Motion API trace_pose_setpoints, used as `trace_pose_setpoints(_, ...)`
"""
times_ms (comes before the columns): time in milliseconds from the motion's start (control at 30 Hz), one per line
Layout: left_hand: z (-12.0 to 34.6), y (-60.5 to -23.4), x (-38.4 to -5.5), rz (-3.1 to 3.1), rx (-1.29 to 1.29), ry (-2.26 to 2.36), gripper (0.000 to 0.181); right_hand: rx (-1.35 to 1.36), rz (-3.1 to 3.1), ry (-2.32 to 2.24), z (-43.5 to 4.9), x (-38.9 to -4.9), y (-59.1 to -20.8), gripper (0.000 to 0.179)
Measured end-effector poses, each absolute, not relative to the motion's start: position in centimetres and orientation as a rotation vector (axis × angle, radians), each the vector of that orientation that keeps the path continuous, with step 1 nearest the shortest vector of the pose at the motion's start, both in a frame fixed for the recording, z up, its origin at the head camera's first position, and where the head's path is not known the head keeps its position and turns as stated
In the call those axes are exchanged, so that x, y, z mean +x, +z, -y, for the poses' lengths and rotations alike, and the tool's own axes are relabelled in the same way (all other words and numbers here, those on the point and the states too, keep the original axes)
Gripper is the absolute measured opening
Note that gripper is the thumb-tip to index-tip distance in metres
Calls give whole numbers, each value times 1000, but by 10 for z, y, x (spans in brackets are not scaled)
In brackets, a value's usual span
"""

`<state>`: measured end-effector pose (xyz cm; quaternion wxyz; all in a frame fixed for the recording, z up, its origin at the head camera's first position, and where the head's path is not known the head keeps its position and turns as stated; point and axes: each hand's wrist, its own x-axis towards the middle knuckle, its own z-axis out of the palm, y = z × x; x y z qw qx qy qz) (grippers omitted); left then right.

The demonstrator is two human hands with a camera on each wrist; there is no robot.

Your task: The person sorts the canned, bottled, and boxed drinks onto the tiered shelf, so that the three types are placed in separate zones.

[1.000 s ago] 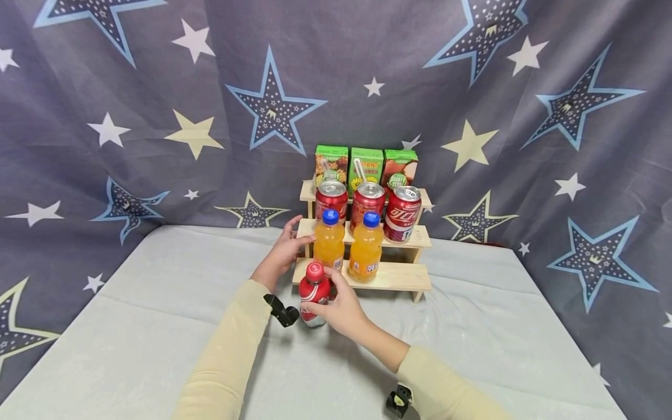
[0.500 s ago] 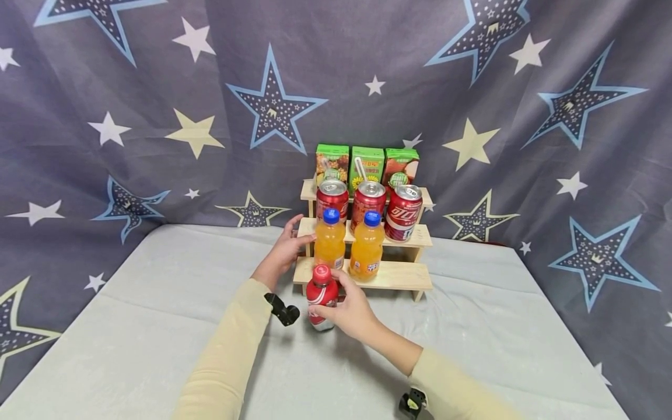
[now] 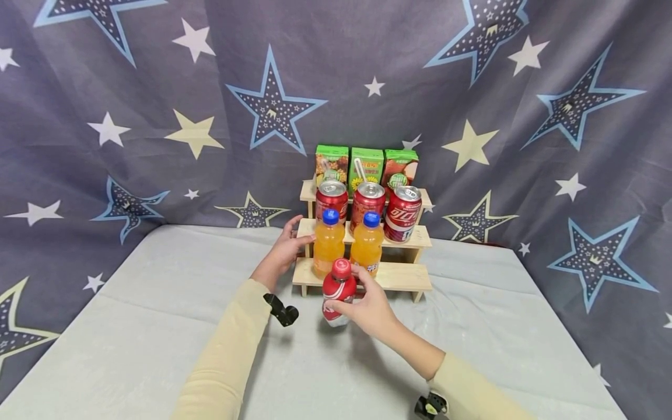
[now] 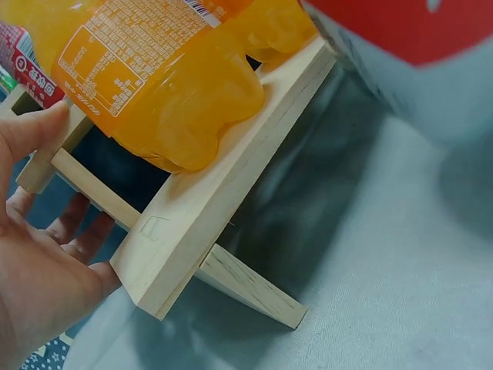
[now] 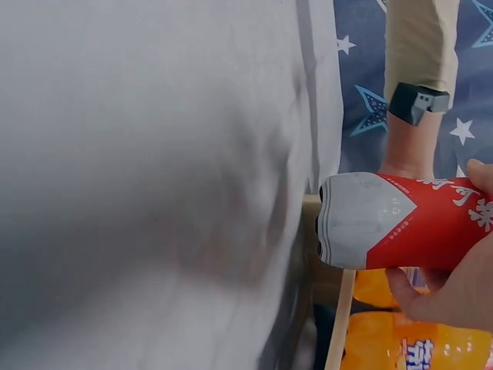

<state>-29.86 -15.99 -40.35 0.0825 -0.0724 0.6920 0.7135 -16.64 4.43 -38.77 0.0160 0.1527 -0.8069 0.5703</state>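
Note:
My right hand [image 3: 371, 306] holds a red bottle [image 3: 339, 291] with a red cap and a silver-white lower part, fingers and thumb around its body. The bottle is in front of the lowest step of a three-step wooden display rack [image 3: 404, 275], off the table and slightly tilted. In the right wrist view the bottle [image 5: 408, 220] lies crosswise, its base to the left. My left hand [image 4: 46, 285] grips the rack's left side, thumb at the middle step and fingers around the side frame. Two orange soda bottles [image 3: 329, 248] with blue caps stand on the lowest step.
Three red cans [image 3: 402, 214] stand on the middle step, and three green-topped juice cartons [image 3: 366, 166] on the top one. A pale cloth [image 3: 173, 280] covers the table. Behind hangs a dark curtain [image 3: 346, 111] with stars.
My right hand has carried the red bottle rightward along the rack's front, and it now overlaps the gap between the orange bottles. My left hand has stayed at the rack's side.

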Motion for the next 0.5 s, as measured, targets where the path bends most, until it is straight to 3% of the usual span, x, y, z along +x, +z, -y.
trace_pose_setpoints(500, 162, -405, -301, -2049, -232, 2112, 77, 373, 2506, 1733, -65, -167, -382, 66)
